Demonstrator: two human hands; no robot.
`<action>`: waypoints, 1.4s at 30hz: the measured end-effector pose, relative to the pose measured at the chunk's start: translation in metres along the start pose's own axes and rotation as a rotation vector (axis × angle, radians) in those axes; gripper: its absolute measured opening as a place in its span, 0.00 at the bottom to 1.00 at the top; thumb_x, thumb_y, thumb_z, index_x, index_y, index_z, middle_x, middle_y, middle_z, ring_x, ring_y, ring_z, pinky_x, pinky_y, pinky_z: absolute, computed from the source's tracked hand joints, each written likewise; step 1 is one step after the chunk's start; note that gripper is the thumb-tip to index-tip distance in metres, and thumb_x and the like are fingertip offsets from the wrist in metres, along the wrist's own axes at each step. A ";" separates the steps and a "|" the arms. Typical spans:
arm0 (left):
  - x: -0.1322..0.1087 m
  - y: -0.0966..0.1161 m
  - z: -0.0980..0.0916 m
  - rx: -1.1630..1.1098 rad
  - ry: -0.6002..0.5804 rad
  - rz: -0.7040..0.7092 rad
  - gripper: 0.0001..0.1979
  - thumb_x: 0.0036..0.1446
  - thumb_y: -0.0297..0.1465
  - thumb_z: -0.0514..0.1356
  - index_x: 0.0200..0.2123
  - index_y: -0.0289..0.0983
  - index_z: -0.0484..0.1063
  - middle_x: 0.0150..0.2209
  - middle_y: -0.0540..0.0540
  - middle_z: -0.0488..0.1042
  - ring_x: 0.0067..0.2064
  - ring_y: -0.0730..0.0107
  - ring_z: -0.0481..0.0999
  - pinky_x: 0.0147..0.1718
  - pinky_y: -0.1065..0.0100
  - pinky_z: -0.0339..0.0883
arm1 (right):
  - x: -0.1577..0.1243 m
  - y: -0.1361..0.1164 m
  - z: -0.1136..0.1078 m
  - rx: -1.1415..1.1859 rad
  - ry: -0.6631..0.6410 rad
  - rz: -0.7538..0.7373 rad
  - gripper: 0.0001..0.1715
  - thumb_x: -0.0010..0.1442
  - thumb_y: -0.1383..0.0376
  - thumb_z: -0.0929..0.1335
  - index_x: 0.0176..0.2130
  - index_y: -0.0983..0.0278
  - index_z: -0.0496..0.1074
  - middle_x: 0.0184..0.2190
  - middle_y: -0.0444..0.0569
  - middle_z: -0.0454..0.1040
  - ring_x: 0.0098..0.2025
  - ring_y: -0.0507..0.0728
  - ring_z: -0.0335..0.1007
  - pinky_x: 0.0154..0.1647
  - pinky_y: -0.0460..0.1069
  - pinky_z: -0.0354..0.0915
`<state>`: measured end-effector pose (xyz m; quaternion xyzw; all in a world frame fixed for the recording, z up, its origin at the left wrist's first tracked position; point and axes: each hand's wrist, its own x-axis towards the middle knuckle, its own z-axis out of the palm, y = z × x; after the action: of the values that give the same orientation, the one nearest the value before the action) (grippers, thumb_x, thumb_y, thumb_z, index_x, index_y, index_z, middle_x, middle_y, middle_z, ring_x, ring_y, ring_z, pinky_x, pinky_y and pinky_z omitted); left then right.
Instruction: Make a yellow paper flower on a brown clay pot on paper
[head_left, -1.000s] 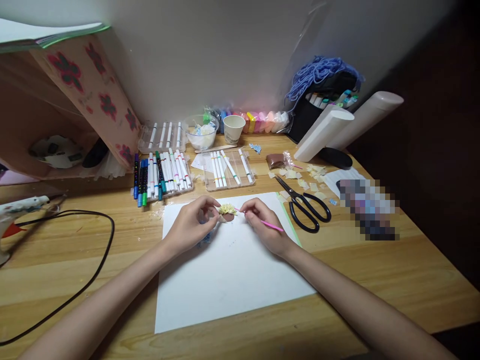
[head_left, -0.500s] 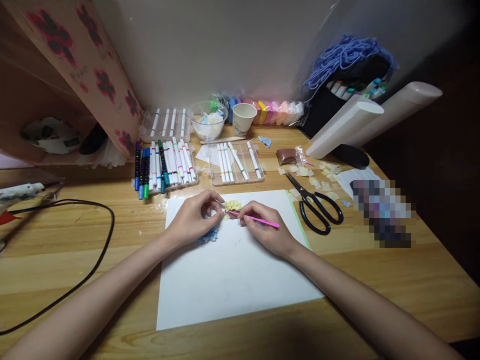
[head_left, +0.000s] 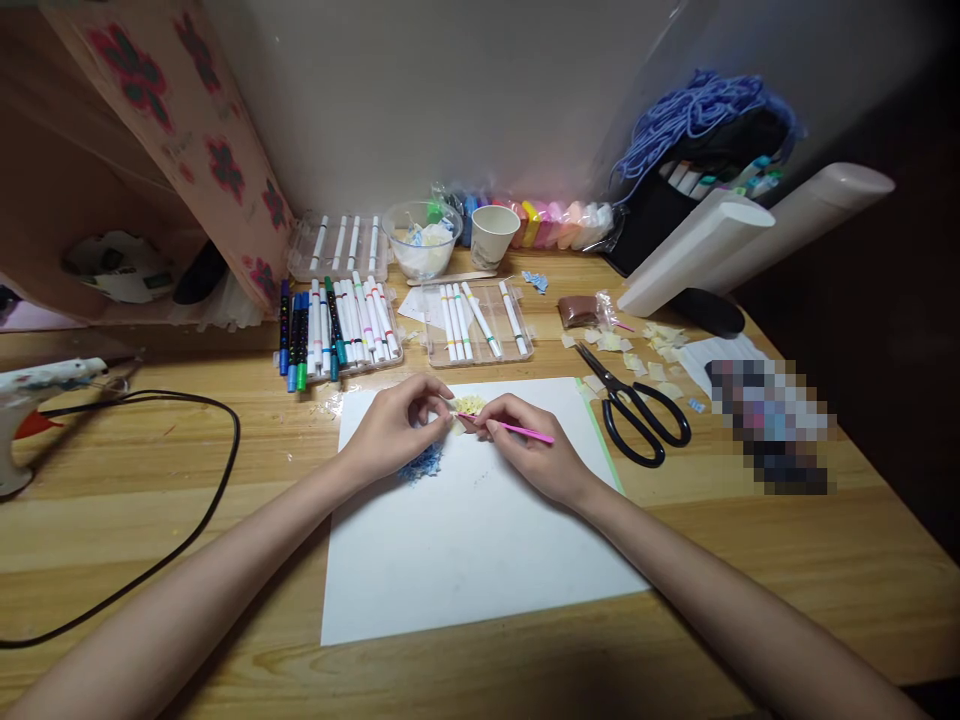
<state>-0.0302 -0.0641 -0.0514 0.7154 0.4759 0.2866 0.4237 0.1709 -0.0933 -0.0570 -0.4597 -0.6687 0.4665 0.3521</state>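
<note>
Above the white sheet (head_left: 480,555): holds a pink tool (head_left: 529,433) close to a yellow cluster (head_left: 470,403)

Grips the tool like a pen in the right hand (head_left: 536,452), with thumb and fingers closed on it, and points its thin end toward the fingertips of the left hand (head_left: 394,425). Bends the left fingers, with thumb and forefinger almost meeting beside a pale scrap (head_left: 455,426); cannot tell whether pinched between them. Has the yellow cluster between the two hands, toward the sheet's far edge, partly hidden by the right fingers. Has a blue cluster (head_left: 421,462) on the sheet, just under the left hand. Has black-handled scissors (head_left: 618,392) to the right on the wooden desk (head_left: 787,590), near scattered yellowish pieces (head_left: 664,340). Faces marker pens (head_left: 341,325), a clear bowl (head_left: 421,262) and a paper cup (head_left: 494,238) farther back.
</note>
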 end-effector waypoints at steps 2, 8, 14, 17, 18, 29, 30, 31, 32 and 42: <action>0.000 0.000 0.000 -0.002 0.001 -0.001 0.10 0.52 0.28 0.57 0.39 0.36 0.67 0.30 0.49 0.73 0.27 0.77 0.64 0.27 0.72 0.60 | 0.000 0.000 0.000 -0.002 0.009 -0.008 0.10 0.58 0.74 0.61 0.37 0.62 0.69 0.33 0.45 0.72 0.37 0.52 0.68 0.38 0.47 0.61; 0.001 -0.001 0.001 0.006 0.008 0.012 0.09 0.52 0.28 0.57 0.39 0.36 0.68 0.29 0.49 0.73 0.26 0.76 0.64 0.26 0.73 0.59 | -0.001 -0.001 0.000 -0.008 -0.010 -0.008 0.09 0.60 0.72 0.61 0.37 0.62 0.68 0.33 0.46 0.72 0.36 0.53 0.68 0.37 0.48 0.62; 0.000 0.000 0.000 -0.003 0.002 0.018 0.08 0.52 0.28 0.57 0.38 0.36 0.68 0.29 0.49 0.73 0.27 0.76 0.65 0.26 0.73 0.58 | -0.001 -0.003 0.001 -0.038 -0.038 -0.011 0.09 0.60 0.71 0.61 0.37 0.62 0.69 0.34 0.47 0.72 0.36 0.54 0.68 0.37 0.48 0.62; 0.000 0.000 0.000 -0.005 -0.002 0.012 0.08 0.52 0.28 0.57 0.38 0.36 0.68 0.29 0.49 0.73 0.28 0.76 0.66 0.26 0.73 0.59 | -0.001 -0.003 0.000 -0.042 -0.023 -0.015 0.10 0.59 0.72 0.61 0.37 0.62 0.69 0.33 0.46 0.72 0.37 0.53 0.68 0.38 0.48 0.62; 0.000 0.001 0.000 -0.006 -0.001 0.011 0.08 0.52 0.28 0.57 0.38 0.36 0.68 0.29 0.49 0.73 0.28 0.76 0.66 0.26 0.73 0.59 | -0.001 -0.003 0.000 -0.042 -0.019 -0.017 0.10 0.59 0.73 0.61 0.37 0.62 0.69 0.33 0.46 0.72 0.37 0.53 0.68 0.38 0.48 0.62; 0.004 0.001 0.004 0.016 0.060 0.005 0.08 0.52 0.28 0.57 0.38 0.36 0.68 0.29 0.50 0.72 0.27 0.76 0.66 0.27 0.73 0.59 | -0.001 0.002 0.001 0.039 -0.001 -0.012 0.07 0.61 0.69 0.61 0.38 0.62 0.68 0.35 0.47 0.73 0.39 0.54 0.70 0.41 0.50 0.64; 0.004 0.001 0.005 0.029 0.072 0.003 0.08 0.52 0.28 0.57 0.38 0.37 0.68 0.29 0.50 0.72 0.27 0.76 0.66 0.27 0.73 0.59 | -0.001 0.002 0.002 0.045 -0.002 -0.009 0.07 0.61 0.69 0.61 0.38 0.61 0.68 0.36 0.47 0.73 0.39 0.54 0.71 0.41 0.50 0.64; 0.005 0.001 0.005 0.041 0.080 0.002 0.08 0.52 0.28 0.57 0.37 0.37 0.68 0.29 0.51 0.72 0.27 0.75 0.66 0.27 0.73 0.59 | -0.002 0.002 0.002 0.050 -0.003 -0.009 0.08 0.62 0.69 0.61 0.38 0.61 0.68 0.36 0.47 0.73 0.40 0.54 0.71 0.42 0.50 0.64; 0.005 0.002 0.006 0.053 0.085 -0.001 0.08 0.52 0.28 0.57 0.37 0.37 0.68 0.29 0.51 0.72 0.27 0.75 0.66 0.27 0.73 0.60 | -0.002 0.002 0.002 0.053 -0.004 -0.011 0.08 0.62 0.69 0.61 0.39 0.61 0.67 0.36 0.48 0.73 0.40 0.55 0.71 0.42 0.50 0.65; 0.006 0.001 0.007 0.099 0.093 0.013 0.08 0.51 0.28 0.56 0.37 0.37 0.68 0.28 0.51 0.72 0.27 0.76 0.65 0.28 0.73 0.59 | -0.004 -0.003 0.002 -0.266 -0.048 -0.267 0.07 0.60 0.71 0.61 0.37 0.61 0.66 0.32 0.48 0.70 0.37 0.56 0.66 0.40 0.51 0.62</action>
<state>-0.0218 -0.0606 -0.0534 0.7247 0.5039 0.2983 0.3633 0.1700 -0.0981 -0.0547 -0.3980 -0.7877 0.3340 0.3311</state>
